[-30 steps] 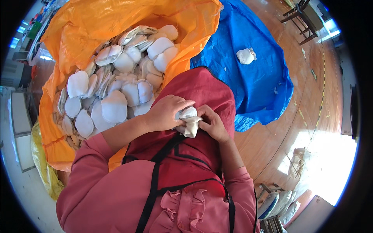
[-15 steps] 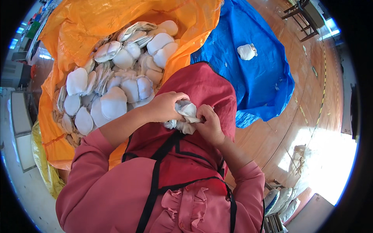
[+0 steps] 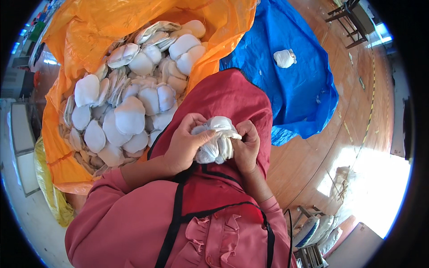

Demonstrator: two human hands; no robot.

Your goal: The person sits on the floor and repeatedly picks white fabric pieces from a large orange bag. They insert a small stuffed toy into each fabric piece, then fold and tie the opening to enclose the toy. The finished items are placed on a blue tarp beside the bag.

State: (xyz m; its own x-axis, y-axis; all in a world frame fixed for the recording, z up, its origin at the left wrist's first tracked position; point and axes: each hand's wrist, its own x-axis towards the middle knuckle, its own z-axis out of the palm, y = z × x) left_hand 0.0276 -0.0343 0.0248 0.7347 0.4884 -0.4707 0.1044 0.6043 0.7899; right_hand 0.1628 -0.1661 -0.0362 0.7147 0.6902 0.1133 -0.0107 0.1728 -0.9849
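The step in hand looks to be the working of a palm-sized bundle of white, rounded, soft-looking layered pieces (image 3: 216, 145), held over the lap of a dark red cloth apron with black trim (image 3: 230, 96). The left hand (image 3: 188, 140) is curled around the bundle's left side, its thumb laid across the upper part. The right hand (image 3: 248, 142) is drawn in narrow, thumb and fingers pinching an edge at the bundle's upper right (just what lies between those fingertips is too small to tell).

As I judge it, the next move calls for a steady left hand, pressing the layers together, while the right hand keeps its fine pinch on that edge; a loose left grip could let the pieces fan apart or slip out of line.

The bundle itself looks white to pale grey, with several curved folds or edges standing side by side in its lower part and a smoother rounded piece on top. It seems soft and easily bent, so it would likely give under a squeeze.

Beyond the left forearm, an orange woven-plastic sack (image 3: 225, 29) lies open around a heap of flat, oval, white and cream pads (image 3: 129, 116). Ahead and to the right, a compact white lump (image 3: 283, 58) rests on a blue plastic sheet or opened sack (image 3: 297, 100), well apart from both hands.
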